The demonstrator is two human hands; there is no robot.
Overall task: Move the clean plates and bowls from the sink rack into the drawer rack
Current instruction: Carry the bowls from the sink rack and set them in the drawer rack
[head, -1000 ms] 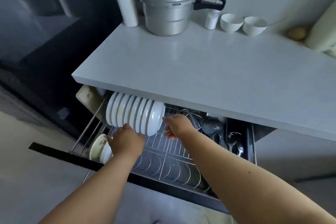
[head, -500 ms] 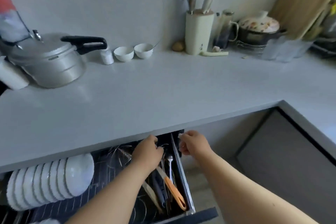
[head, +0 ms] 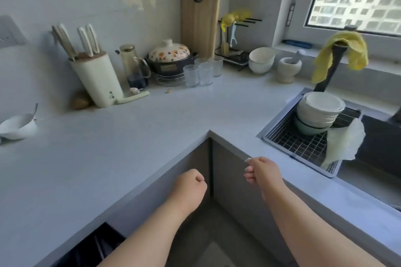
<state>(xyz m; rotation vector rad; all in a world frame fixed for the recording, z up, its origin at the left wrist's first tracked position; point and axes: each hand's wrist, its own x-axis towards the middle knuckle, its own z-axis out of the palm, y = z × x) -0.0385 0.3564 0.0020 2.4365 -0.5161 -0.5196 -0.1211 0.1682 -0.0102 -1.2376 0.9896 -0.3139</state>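
Both hands empty, out in front of the body, below the edge of the pale grey stone counter.

Left hand: fingers curled in loose, thumb on top, nothing inside. Right hand: fingers bent in a bit, tips showing on its left side, nothing pinched. Prob. curled like that bc just hanging between jobs, not set for a grab yet.

Up and to the right of the right hand, well apart: stack of white round bowls w/ one pale green bowl at the bottom. Stack sits upright in the far corner of the black wire sink rack, so water can drip through the grid. No plates to be seen in that rack.

White cloth hangs over the rack's right side, touching the stack's bottom, prob. left there to dry. Yellow rag draped over the black tap, above and behind the stack, same reason.

Below and left of the left hand: a dark bit of the open drawer. Racks inside too dark to make out.

Far left of both hands: small white bowl w/ a spoon on the counter, not in the rack, so prob. not part of the job.

Guess at next step: reach up-right w/ both hands, lift bowls off the top. Tall stack, could tip if grabbed from the bottom.
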